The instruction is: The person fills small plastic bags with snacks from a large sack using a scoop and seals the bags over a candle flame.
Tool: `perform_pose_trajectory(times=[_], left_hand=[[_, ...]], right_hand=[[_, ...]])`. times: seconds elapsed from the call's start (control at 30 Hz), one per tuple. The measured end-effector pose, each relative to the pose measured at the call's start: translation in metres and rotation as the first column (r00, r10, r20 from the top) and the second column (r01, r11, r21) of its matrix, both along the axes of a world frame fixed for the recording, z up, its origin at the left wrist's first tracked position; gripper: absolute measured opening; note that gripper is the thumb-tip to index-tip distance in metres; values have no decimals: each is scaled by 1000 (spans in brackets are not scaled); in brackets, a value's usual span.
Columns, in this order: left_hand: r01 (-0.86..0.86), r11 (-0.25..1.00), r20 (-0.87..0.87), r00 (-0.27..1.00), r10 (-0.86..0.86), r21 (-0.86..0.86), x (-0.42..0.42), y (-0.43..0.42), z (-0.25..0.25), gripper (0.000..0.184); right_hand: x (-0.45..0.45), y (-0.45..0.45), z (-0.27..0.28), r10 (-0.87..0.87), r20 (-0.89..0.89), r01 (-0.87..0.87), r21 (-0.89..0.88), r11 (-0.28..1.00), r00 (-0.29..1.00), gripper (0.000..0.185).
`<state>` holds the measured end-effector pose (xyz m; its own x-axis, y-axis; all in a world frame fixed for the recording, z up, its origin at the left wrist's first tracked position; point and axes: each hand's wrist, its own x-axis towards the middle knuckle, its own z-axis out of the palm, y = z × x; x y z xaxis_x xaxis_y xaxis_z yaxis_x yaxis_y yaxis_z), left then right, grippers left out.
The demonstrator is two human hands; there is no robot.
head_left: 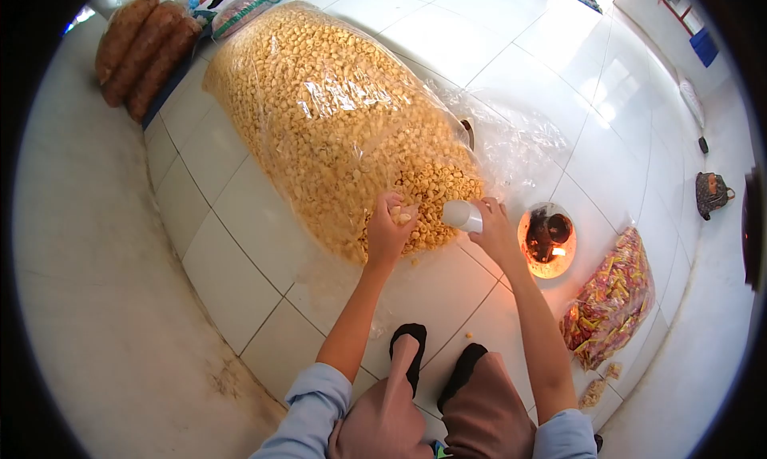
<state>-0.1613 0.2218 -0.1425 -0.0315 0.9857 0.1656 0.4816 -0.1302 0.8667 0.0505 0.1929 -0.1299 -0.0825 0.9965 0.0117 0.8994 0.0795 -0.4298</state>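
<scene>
A large clear plastic bag (319,107) full of small yellow-brown snack pieces lies on the floor, its open end toward me. In that mouth, loose snack pieces (435,186) show uncovered. My right hand (497,231) grips a white plastic cup (462,215), tilted sideways with its end at the snack pieces. Just left of the cup, the fingers of my left hand (387,231) curl around what looks like a small clear plastic bag (405,214); its contents are hard to make out.
A plate with a lit flame and a dark pot-like object (548,239) stands close to my right forearm. Beyond it lies a bag of red-and-yellow packets (611,299), with small filled bags (593,393) nearby. Long brown filled bags (148,51) lean at the left wall.
</scene>
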Motion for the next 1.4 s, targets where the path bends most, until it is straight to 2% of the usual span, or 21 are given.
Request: perform_pose_trajectory(times=[0.13, 0.23, 0.3, 0.33, 0.37, 0.4, 0.53, 0.6, 0.63, 0.7, 0.73, 0.8, 0.93, 1.0, 1.1, 1.13, 1.2, 1.33, 1.4], left_hand=[[-1, 1000, 31, 1000, 0, 25, 1, -3, -5, 37], [-15, 1000, -18, 1000, 15, 23, 2, -3, -4, 38], [-2, 999, 28, 1000, 3, -33, 4, -5, -3, 38], [-2, 999, 26, 1000, 3, -32, 4, -5, -3, 38], [17, 998, 60, 998, -13, -54, 4, -5, -2, 38], [36, 997, 94, 995, -29, -75, 3, -5, -2, 38], [39, 998, 79, 996, -34, -53, 4, -2, -5, 38], [62, 998, 130, 990, -62, -2, 4, 1, -9, 38], [57, 998, 134, 989, -57, 0, 5, 3, -8, 38], [100, 995, 172, 980, -103, 29, 7, 5, -5, 38], [97, 995, 175, 979, -101, 29, 8, 7, -4, 38], [149, 989, 155, 977, -150, 18, 11, 11, -1, 37], [175, 985, 108, 979, -174, 5, 16, 17, 5, 37], [175, 984, 116, 978, -172, -14, 18, 20, 6, 37], [185, 978, 119, 973, -195, 92, 20, 23, 5, 39], [184, 978, 120, 974, -195, 93, 20, 24, 5, 39], [189, 982, 86, 978, -190, 25, 21, 23, 7, 41], [189, 981, 101, 976, -191, 29, 22, 24, 10, 42], [198, 979, 49, 979, -200, 51, 22, 24, 11, 43]], right_hand=[[-13, -5, -28, -71, -43, 70, -37, 997, 997, 58], [-21, -1, -49, -89, -131, 87, -26, 996, 987, 60], [-24, 3, -62, -115, -246, 107, -45, 993, 962, 62], [-24, 5, -67, -115, -248, 107, -44, 993, 962, 62], [-22, 6, -71, -125, -339, 112, -59, 992, 932, 62], [-22, 7, -69, -135, -427, 114, -74, 991, 894, 62], [-8, 8, -50, -182, -527, 139, -119, 983, 830, 62], [0, 11, -38, -65, -549, 89, 17, 996, 833, 61], [0, 13, -21, -60, -546, 84, 19, 996, 836, 61], [3, 14, 20, -56, -679, 77, 1, 997, 732, 60], [5, 16, 39, -54, -677, 75, 1, 997, 734, 60], [8, 20, 75, 99, -562, -33, 126, 992, 821, 58], [5, 24, 126, 163, -450, -135, 94, 986, 878, 56], [4, 27, 134, 240, -265, -215, 117, 969, 934, 55], [-2, 29, 144, 233, -223, -226, 54, 973, 946, 54], [-4, 29, 146, 233, -223, -227, 54, 972, 946, 54], [-9, 27, 148, 272, -97, -264, 87, 961, 957, 52], [-21, 24, 155, 311, 3, -308, 153, 939, 950, 50], [-26, 23, 157, 335, 210, -382, 253, 889, 919, 51]])
